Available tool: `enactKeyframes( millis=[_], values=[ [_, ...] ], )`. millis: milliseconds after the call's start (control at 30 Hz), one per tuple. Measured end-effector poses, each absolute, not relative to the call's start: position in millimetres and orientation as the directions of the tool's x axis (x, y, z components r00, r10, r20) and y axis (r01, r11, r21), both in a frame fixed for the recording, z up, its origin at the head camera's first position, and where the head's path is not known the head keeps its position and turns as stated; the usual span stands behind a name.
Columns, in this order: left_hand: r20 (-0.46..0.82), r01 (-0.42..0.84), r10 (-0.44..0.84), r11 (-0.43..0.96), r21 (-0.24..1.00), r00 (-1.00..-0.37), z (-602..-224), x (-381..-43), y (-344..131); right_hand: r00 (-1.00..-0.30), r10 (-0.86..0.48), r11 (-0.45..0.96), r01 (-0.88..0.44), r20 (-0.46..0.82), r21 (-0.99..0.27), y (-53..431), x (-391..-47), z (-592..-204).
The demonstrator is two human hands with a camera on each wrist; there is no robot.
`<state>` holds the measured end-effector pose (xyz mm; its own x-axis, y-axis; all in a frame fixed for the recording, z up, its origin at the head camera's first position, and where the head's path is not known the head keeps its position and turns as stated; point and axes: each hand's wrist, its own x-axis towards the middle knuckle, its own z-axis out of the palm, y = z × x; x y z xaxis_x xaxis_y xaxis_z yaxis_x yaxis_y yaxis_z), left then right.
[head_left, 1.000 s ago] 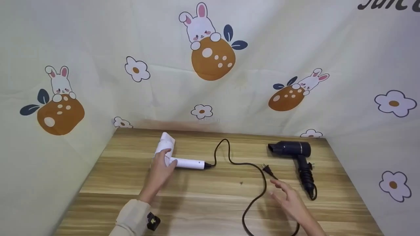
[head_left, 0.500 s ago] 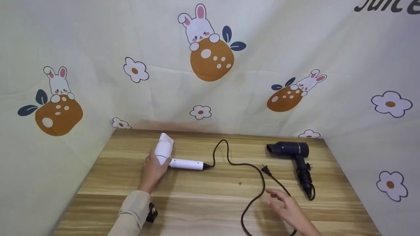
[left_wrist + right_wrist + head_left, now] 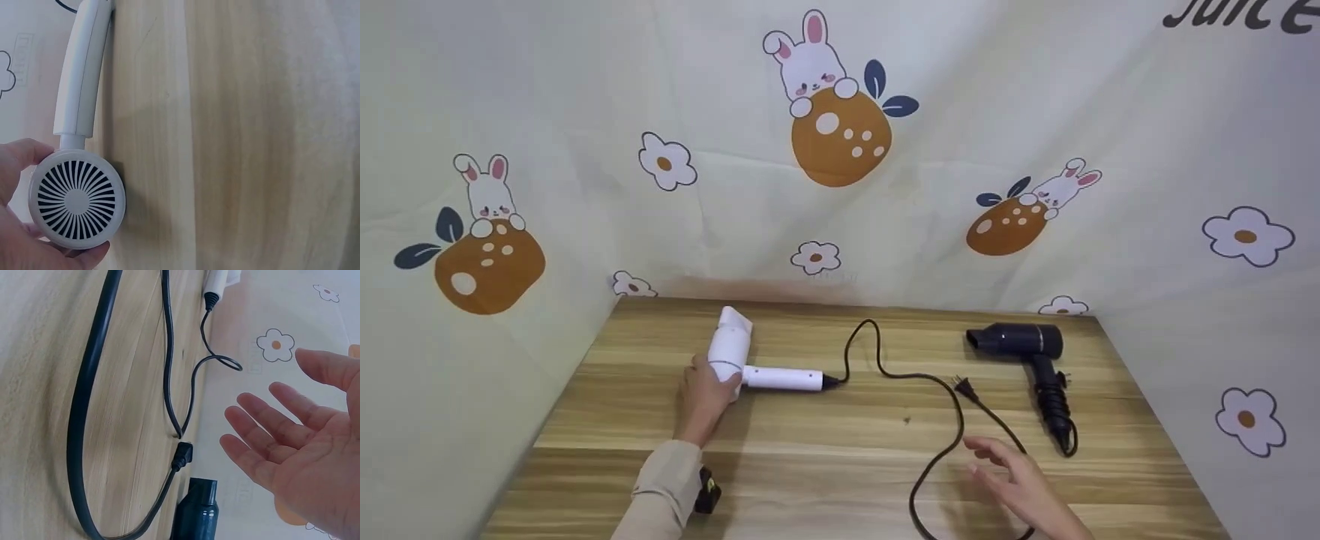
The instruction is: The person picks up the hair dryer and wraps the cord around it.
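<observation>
A white hair dryer [image 3: 730,346] lies on the left part of the table, its nozzle towards the back and its handle stretching right. My left hand [image 3: 706,397] grips the rear of its barrel. In the left wrist view, thumb and fingers curl round the round vented end [image 3: 77,201]. From the handle a black cord [image 3: 913,496] loops across the table to a two-pin plug [image 3: 964,388]. My right hand [image 3: 1016,484] hovers above the cord with fingers relaxed; in the right wrist view the palm [image 3: 315,472] holds nothing.
A black hair dryer [image 3: 1020,340] lies at the back right, its own cord [image 3: 1054,411] wound round the handle. Printed fabric [image 3: 930,217] walls in the back and sides of the wooden table [image 3: 825,465].
My left hand has slid from over the white hair dryer's barrel to its rear and gripped it there. My right hand has drawn slightly down, away from the plug.
</observation>
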<state>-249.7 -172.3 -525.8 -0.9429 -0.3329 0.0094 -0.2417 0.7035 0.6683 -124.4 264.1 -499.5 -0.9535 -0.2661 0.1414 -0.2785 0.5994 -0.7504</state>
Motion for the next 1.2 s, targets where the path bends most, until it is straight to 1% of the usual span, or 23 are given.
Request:
enactKeyframes(
  millis=[133, 433, 700, 833, 867, 1000, 1067, 1200],
  values=[
    [0.061, -0.204, -0.334, 0.699, 0.685, -0.941, -528, -243, -169, -0.944, -0.28, 0.58, -0.311, 0.174, -0.753, 267, -123, -499],
    [0.132, -0.151, -0.347, 0.678, 0.72, -0.928, -522, -233, -157, -0.946, -0.3, 0.562, -0.276, 0.118, -0.78, 267, -124, -495],
    [0.199, -0.07, -0.282, 0.719, 0.692, -0.939, -505, -221, -148, -0.938, -0.334, 0.537, -0.272, 0.094, -0.798, 266, -122, -490],
    [0.213, -0.05, -0.276, 0.711, 0.702, -0.937, -498, -211, -145, -0.933, -0.356, 0.558, -0.263, 0.059, -0.787, 266, -120, -483],
    [0.213, -0.046, -0.278, 0.701, 0.712, -0.937, -497, -209, -143, -0.93, -0.36, 0.564, -0.276, 0.069, -0.779, 266, -120, -481],
    [0.186, -0.03, -0.282, 0.618, 0.786, -0.941, -488, -201, -133, -0.928, -0.36, 0.578, -0.303, 0.097, -0.757, 261, -119, -472],
    [0.16, -0.016, -0.281, 0.534, 0.845, -0.946, -484, -198, -128, -0.927, -0.348, 0.57, -0.327, 0.14, -0.754, 257, -120, -470],
    [0.077, -0.018, -0.255, 0.35, 0.937, -0.964, -473, -191, -117, -0.936, -0.306, 0.524, -0.321, 0.177, -0.789, 247, -124, -467]
  ],
)
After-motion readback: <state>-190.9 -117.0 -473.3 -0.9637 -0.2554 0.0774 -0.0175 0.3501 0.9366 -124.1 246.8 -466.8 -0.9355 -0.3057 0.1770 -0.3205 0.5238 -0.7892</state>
